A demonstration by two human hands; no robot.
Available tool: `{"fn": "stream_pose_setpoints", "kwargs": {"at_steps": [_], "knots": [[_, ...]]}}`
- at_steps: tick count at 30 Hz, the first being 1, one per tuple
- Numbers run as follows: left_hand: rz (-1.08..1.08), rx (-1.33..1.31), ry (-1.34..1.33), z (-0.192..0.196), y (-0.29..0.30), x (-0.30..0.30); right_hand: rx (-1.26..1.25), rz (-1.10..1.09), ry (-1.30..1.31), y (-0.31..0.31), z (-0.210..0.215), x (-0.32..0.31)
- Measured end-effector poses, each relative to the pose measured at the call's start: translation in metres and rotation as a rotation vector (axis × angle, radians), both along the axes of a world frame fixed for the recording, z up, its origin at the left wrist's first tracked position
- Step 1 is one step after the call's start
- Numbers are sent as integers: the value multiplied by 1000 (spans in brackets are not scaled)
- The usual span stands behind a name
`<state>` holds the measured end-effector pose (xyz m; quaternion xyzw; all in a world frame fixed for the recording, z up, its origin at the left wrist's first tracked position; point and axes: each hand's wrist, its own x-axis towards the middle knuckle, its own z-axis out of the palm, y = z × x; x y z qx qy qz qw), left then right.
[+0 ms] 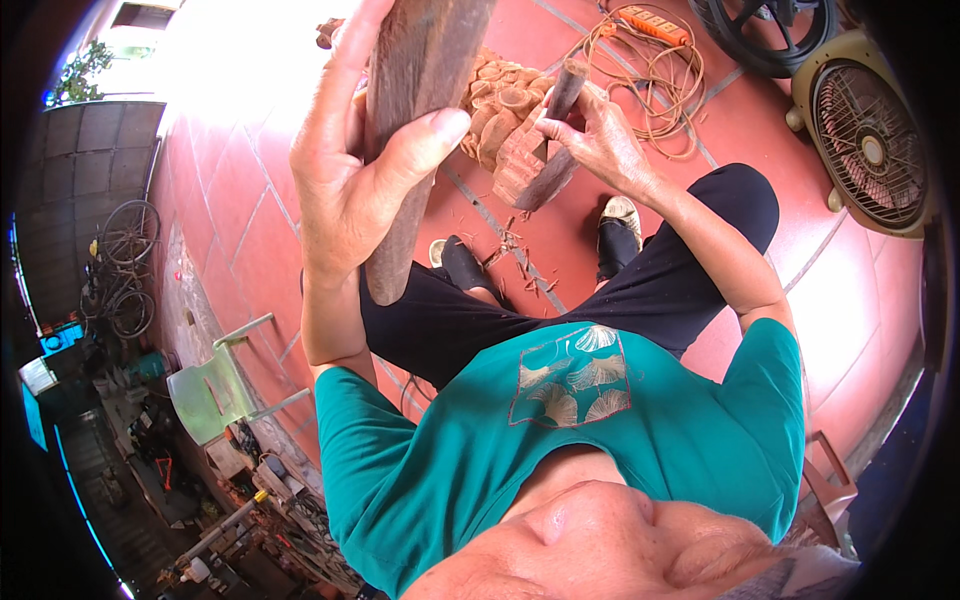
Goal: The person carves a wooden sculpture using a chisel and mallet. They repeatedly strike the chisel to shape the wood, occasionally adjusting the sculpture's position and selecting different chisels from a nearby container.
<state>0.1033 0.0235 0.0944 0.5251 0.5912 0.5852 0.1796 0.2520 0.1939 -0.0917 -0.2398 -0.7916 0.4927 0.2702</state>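
Observation:
My left hand (350,200) is raised and closed around a thick, worn wooden mallet (420,70), club-shaped, with its narrower end pointing down toward me. Beyond it, my right hand (605,145) grips a chisel (567,92) by its dark shaft, its blunt top end up. The chisel's lower part meets a reddish-brown wood carving (490,110) with rounded, overlapping, scale-like shapes. Its near end is a plainer block. The mallet and my left hand hide part of the carving's left side. The chisel's cutting edge cannot be made out.
Wood shavings (515,255) lie on the red tiles between my feet. Ahead to the right are a coiled orange cord (690,110) and an orange power strip (652,25). A fan (870,140) stands at the right, a pale green chair (215,390) at the left.

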Motion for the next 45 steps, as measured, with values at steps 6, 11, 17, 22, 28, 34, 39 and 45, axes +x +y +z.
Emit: {"fn": "stream_pose_setpoints", "kwargs": {"at_steps": [6,11,17,22,28,34,39,45], "knots": [[-118,-189,359,-20,8,-5,102,-7,-38,-6,10,-4],[-248,-554,574,-38,19,-6,-37,-7,-2,12,-2,-4],[-152,-73,399,-11,20,-27,287,-14,-27,-8,13,-8],[-100,-197,439,-5,4,-17,404,33,38,-11,2,-12],[-308,-497,525,3,2,-23,382,27,55,-14,2,-13],[-57,-179,171,29,-5,-12,307,17,-44,-12,2,-13],[-260,-525,571,-7,-6,-20,394,-9,-42,-16,12,-10],[-219,-410,529,-17,-2,-34,-197,4,15,19,-15,-11]]}}
